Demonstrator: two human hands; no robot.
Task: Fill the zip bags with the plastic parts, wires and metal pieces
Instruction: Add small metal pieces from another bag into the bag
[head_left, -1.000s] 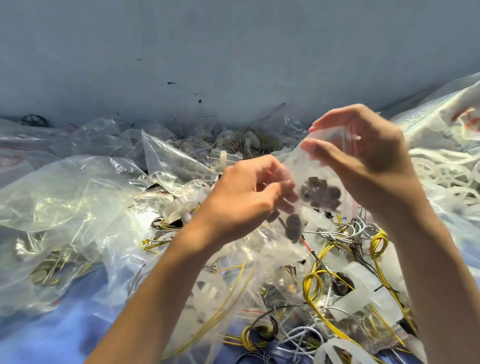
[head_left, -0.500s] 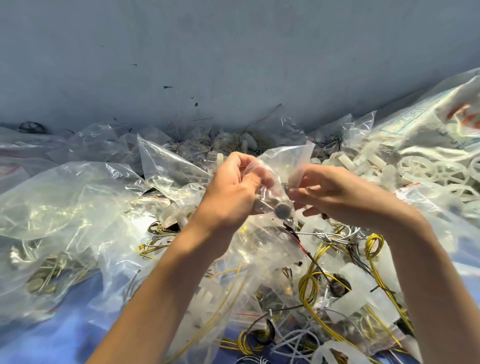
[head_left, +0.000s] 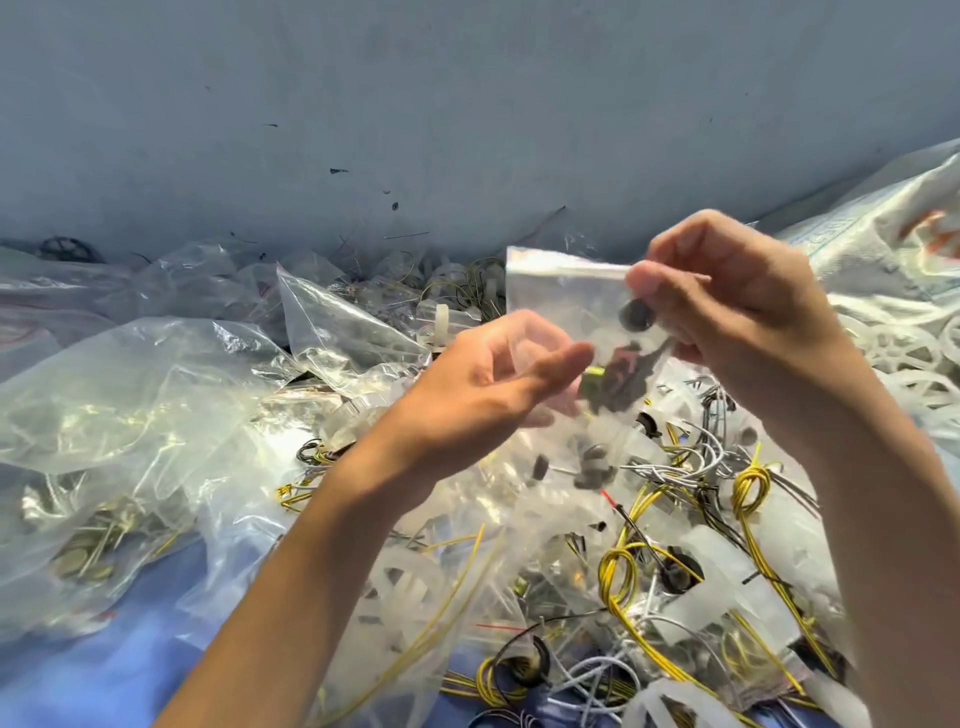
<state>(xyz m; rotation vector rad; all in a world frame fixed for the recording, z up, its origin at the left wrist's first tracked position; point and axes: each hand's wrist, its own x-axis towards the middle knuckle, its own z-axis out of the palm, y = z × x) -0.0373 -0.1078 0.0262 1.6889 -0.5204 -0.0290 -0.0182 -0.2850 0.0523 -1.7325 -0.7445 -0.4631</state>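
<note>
A small clear zip bag (head_left: 561, 296) hangs in the air near the middle of the view. The right hand (head_left: 737, 322) pinches its top corner at 3 o'clock, so that grip is clamped on the bag. Dark little pieces (head_left: 618, 374) sit low inside the bag. The left hand (head_left: 483, 384) is at 8 o'clock from the bag, with its grip apart and its fingers loose. It is too blurry to tell if they touch the bag.

Under the hands, at 6 o'clock, lies a heap of yellow wires (head_left: 618, 577) on a blue sheet (head_left: 104, 675). Big clear bags (head_left: 130, 395) lie at 9 o'clock. White plastic wheels (head_left: 904, 348) lie at 3 o'clock.
</note>
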